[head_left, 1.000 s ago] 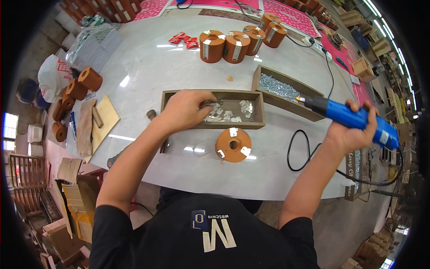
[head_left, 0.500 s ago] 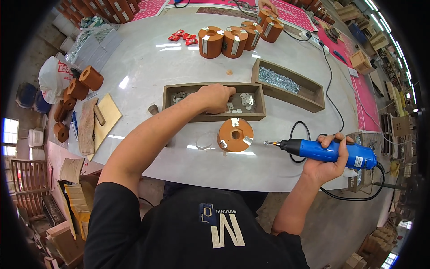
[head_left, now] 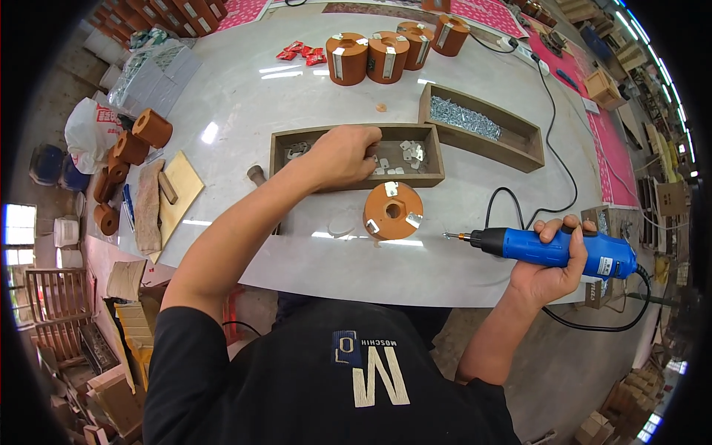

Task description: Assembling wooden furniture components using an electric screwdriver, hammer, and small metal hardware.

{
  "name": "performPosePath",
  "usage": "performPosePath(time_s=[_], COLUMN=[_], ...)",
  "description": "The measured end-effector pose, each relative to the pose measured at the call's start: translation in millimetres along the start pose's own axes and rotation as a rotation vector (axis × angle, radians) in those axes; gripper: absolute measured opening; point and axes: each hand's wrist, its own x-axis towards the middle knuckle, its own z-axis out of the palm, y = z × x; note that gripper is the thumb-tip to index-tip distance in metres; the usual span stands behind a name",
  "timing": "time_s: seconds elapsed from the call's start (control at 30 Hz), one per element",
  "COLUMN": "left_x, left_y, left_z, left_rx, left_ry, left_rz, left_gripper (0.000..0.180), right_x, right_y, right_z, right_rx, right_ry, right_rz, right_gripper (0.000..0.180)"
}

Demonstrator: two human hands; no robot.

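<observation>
My left hand (head_left: 345,156) is over the long wooden box (head_left: 311,185) of small pale metal plates (head_left: 412,153). Its fingers are bent together; whatever they may pinch is hidden. In my right hand (head_left: 547,280) is a blue electric screwdriver (head_left: 552,248), held level with its bit pointing left. Between the two, just in front of the box, a reddish-brown cylinder (head_left: 378,219) stands on end. A hole runs through its middle, and bright metal plates sit at its rim.
A second wooden box (head_left: 523,152) holds many screws (head_left: 463,117). Behind are several finished-looking brown cylinders (head_left: 347,59) and red packets (head_left: 302,52). A mallet-like wooden tool (head_left: 256,175) lies left of the near box. The screwdriver's black cord (head_left: 593,327) loops at right.
My left hand has shifted slightly left within the box, its fingers more drawn in. The view has moved a little. Another person's hand at the far edge has gone from sight.
</observation>
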Motion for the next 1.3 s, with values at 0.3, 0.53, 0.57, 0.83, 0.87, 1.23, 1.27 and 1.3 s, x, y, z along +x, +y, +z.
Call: performPosePath(time_s=[0.3, 0.53, 0.57, 0.83, 0.87, 1.23, 1.27, 1.3], left_x=[-92.2, -107.9, -110.1, -129.3, -131.1, -140.4, -142.8, -143.1], left_y=[52.9, 43.6, 43.9, 64.7, 71.2, 77.7, 78.5, 80.8], left_z=[-3.1, 7.7, 6.1, -5.6, -5.1, 18.8, 20.1, 21.1], left_rx=[-0.128, 0.044, 0.056, -0.734, -1.262, -1.662, -1.769, -1.763], left_ry=[0.393, 0.403, 0.401, 0.296, 0.152, -0.407, -0.414, -0.409], left_rz=[0.321, 0.413, 0.416, 0.164, -0.035, -0.460, -0.457, -0.434], left_gripper=[0.022, 0.031, 0.031, 0.036, 0.041, 0.023, 0.019, 0.019], right_x=[-6.2, -12.8, -12.9, -7.5, -7.7, -24.5, -25.8, -26.0], right_y=[-10.0, -10.7, -11.7, -18.3, -18.0, -8.0, -6.7, -7.4], right_z=[9.0, 19.0, 18.8, 38.1, 42.9, 65.8, 65.3, 67.2], right_rx=[0.030, 0.067, 0.063, 0.318, 0.319, 0.296, 0.288, 0.293], right_ry=[-0.085, -0.144, -0.143, -0.195, -0.202, -0.226, -0.229, -0.244], right_rz=[0.058, 0.083, 0.082, 0.213, 0.221, 0.264, 0.257, 0.242], right_gripper=[0.028, 0.027, 0.027, 0.026, 0.026, 0.030, 0.030, 0.030])
